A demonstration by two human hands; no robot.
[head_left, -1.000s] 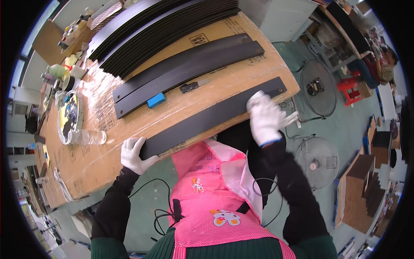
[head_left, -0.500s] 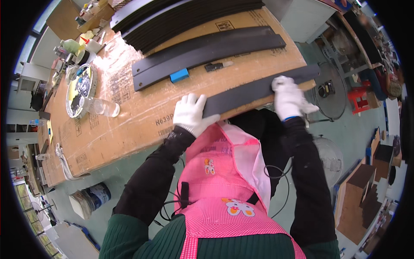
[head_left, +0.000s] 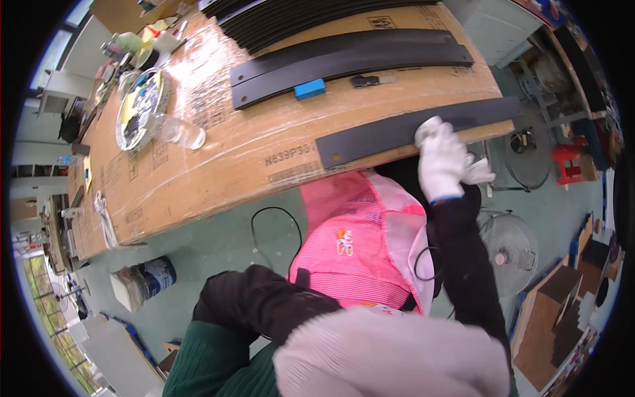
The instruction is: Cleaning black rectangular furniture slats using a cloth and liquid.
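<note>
Floor: smooth, grey-green [head_left: 218, 238], open to view left and right of a large worktop sheeted in brown cardboard [head_left: 185, 188]. Bright glare on its upper left part, soft daylight elsewhere. Lower left edge: tall window with dark gridded bars [head_left: 56, 301], green showing through; pale grey flat-topped table [head_left: 119, 360] near it. Upper left: slanted, pale-lit window [head_left: 53, 56], white wall panel [head_left: 90, 45]. Upper right: white box-like cabinet [head_left: 506, 30], then a long black-topped bench [head_left: 575, 66]. Right side: red plastic stool [head_left: 567, 165], round wire-caged fan [head_left: 509, 255], brown wooden box-shaped unit [head_left: 546, 324]. Far rim curved, blurred.
</note>
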